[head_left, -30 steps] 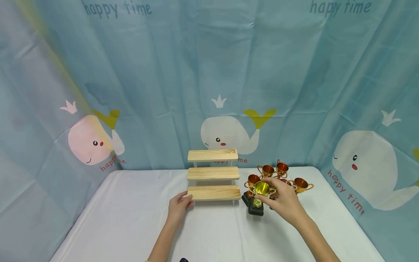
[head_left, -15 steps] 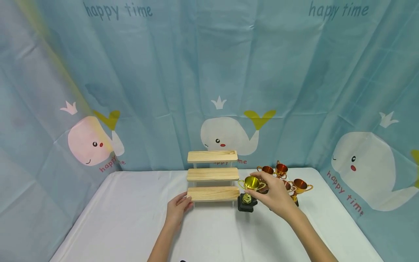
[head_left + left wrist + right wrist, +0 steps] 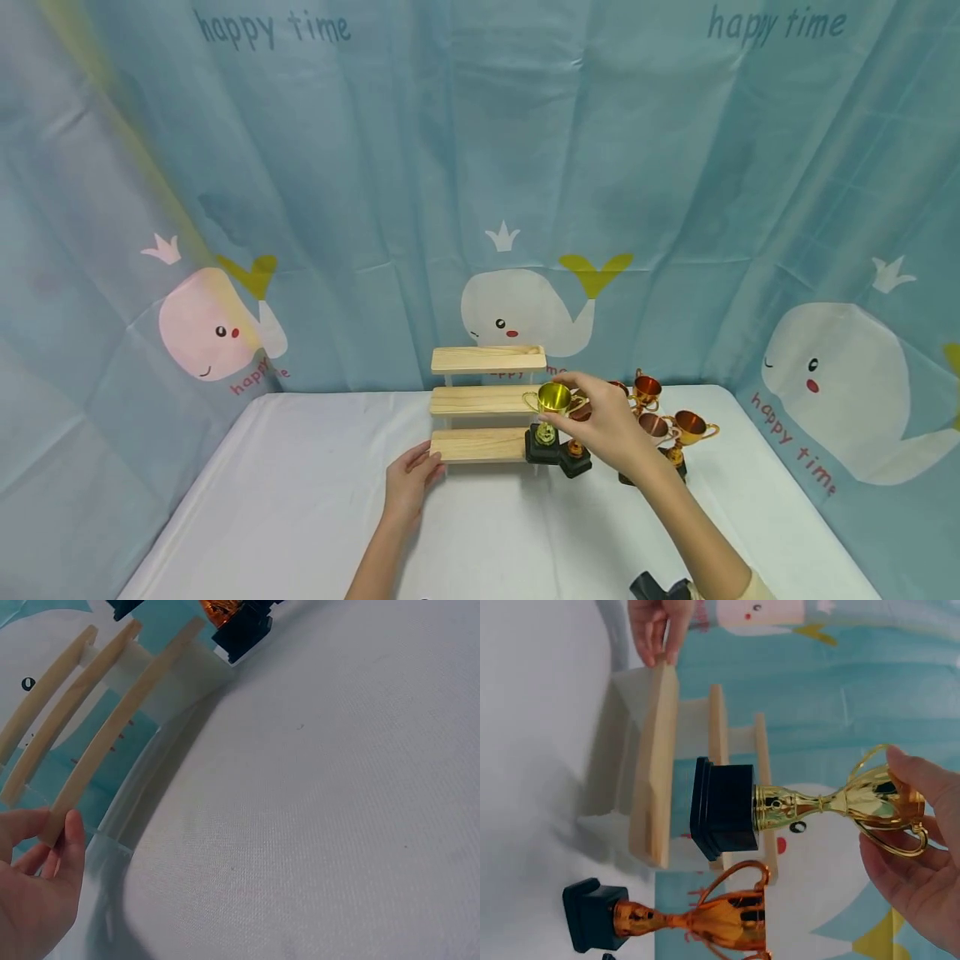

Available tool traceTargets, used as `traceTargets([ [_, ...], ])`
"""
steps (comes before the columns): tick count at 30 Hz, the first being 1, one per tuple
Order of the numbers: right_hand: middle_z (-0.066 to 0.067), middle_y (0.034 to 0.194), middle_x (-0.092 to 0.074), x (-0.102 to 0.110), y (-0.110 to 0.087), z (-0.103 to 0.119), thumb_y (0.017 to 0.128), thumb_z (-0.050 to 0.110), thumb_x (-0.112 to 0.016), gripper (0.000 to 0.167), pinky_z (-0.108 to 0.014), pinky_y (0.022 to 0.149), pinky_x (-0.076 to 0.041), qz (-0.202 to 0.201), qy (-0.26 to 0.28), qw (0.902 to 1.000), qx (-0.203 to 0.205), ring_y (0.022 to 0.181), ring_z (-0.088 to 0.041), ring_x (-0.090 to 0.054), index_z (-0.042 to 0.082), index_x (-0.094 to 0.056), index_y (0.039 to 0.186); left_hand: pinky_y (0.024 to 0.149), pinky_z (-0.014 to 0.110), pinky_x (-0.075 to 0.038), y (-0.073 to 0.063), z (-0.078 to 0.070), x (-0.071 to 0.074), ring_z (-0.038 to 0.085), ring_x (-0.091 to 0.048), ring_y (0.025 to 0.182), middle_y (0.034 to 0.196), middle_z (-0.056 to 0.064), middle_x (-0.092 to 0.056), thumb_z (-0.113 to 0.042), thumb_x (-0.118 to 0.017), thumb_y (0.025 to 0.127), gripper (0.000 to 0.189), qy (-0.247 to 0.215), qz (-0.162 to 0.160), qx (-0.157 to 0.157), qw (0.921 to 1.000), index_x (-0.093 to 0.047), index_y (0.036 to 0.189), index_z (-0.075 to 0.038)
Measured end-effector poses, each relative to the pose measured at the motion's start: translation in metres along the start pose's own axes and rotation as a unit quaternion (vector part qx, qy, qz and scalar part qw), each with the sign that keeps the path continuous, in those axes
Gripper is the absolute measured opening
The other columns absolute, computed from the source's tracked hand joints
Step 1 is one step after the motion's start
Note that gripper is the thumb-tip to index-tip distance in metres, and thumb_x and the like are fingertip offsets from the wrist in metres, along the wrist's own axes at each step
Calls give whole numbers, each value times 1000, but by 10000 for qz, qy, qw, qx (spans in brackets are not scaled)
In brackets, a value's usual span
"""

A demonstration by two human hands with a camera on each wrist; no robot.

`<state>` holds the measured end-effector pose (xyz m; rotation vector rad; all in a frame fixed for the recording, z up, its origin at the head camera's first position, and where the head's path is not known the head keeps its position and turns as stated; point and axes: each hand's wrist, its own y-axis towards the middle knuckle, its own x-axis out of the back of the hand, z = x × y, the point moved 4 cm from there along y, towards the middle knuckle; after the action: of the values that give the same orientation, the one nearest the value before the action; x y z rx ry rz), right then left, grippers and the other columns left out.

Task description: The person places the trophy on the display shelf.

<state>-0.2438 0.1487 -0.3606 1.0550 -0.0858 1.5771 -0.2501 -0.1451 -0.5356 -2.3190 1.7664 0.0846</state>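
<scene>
A three-step display shelf with pale wooden boards (image 3: 477,447) stands at the table's back middle. At the left end of its lowest board, my left hand (image 3: 407,485) pinches the wood between thumb and fingers; the left wrist view shows this hand (image 3: 41,889) close up. My right hand (image 3: 609,423) holds a gold trophy (image 3: 553,399) by its cup. In the right wrist view, the trophy's black base (image 3: 731,806) hangs in the air beside the boards' right end. An orange-bronze trophy (image 3: 731,919) stands just right of the shelf, partly hidden by my right hand in the head view.
Several more orange-bronze trophies (image 3: 690,423) stand grouped at the table's right, some behind my right forearm. A white cloth (image 3: 300,492) covers the table. Blue whale-print curtain (image 3: 360,208) hangs behind and along both sides. A dark object (image 3: 651,585) shows beside my right sleeve.
My right hand has carried the gold trophy left and slightly up, from in front of the orange-bronze trophies to the shelf's right end. My left hand stays on the board.
</scene>
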Motion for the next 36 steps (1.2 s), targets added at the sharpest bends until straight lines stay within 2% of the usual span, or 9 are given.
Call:
traceTargets([
  [8, -14, 123, -72, -4, 19, 11, 89, 16, -87, 54, -24, 72, -66, 72, 76, 9999, 42, 97, -25, -71, 0, -65, 136, 79, 18, -66, -1, 0, 1, 7, -71, 81, 112, 17, -70, 5, -64, 101, 45, -63, -21, -56, 10000, -50, 141, 21],
  [26, -12, 111, -73, -16, 58, 19, 90, 17, -87, 49, -28, 73, -68, -100, 226, 9993, 292, 94, -25, -70, 2, -68, 133, 80, 19, -66, 1, 0, 2, 9, -72, 83, 115, 21, -68, 4, -65, 101, 45, 43, 97, -107, 9999, -50, 141, 21],
  [33, -14, 120, -72, -23, 76, 26, 92, 18, -85, 50, -25, 76, -67, 27, 313, 9991, 283, 99, -27, -69, 2, -66, 136, 79, 19, -66, 0, 0, 2, 8, -72, 80, 114, 21, -69, 5, -64, 101, 44, 43, 52, -126, 9999, -51, 139, 21],
  [36, -15, 118, -72, -26, 83, 30, 92, 18, -84, 50, -25, 76, -67, 51, 264, 9991, 329, 99, -27, -69, 0, -65, 136, 79, 19, -66, 0, 1, 2, 8, -72, 79, 113, 20, -69, 6, -64, 100, 44, -36, 91, -132, 9999, -50, 139, 22],
])
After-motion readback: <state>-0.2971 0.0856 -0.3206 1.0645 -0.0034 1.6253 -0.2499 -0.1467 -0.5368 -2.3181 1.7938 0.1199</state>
